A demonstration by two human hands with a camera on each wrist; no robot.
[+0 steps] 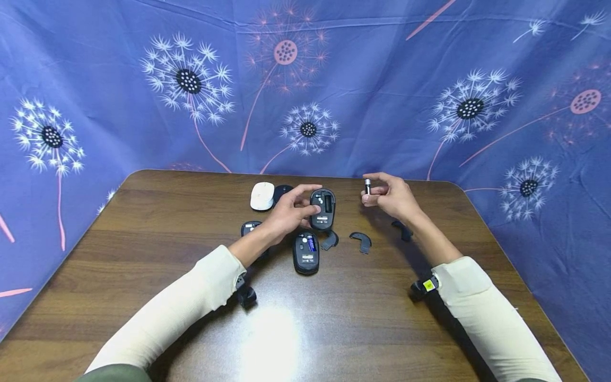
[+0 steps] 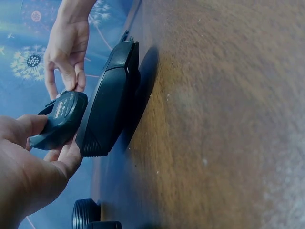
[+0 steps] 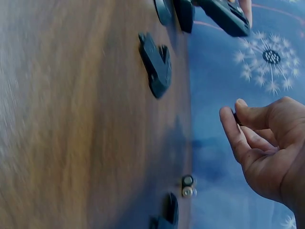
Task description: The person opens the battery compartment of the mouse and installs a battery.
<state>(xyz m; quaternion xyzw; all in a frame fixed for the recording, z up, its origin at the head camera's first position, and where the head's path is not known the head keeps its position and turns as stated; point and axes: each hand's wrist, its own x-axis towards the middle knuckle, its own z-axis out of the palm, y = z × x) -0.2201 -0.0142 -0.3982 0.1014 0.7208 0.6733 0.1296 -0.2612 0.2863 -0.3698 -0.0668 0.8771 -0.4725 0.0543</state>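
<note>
Your left hand point(image 1: 288, 211) grips mouse point(image 1: 324, 218), open bay point(image 1: 328, 203) facing you, near worktop's point(image 1: 191, 212) far edge; right hand point(image 1: 394, 198) pinches battery point(image 1: 367, 187) between thumb and finger, well apart. Best steady mouse, check battery's polarity, press gently.

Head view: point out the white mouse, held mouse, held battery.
White mouse point(image 1: 262, 197): head view, white shell.
Held mouse point(image 1: 324, 213): head view, underside.
Held battery point(image 1: 367, 187): head view, mid-body.
</note>
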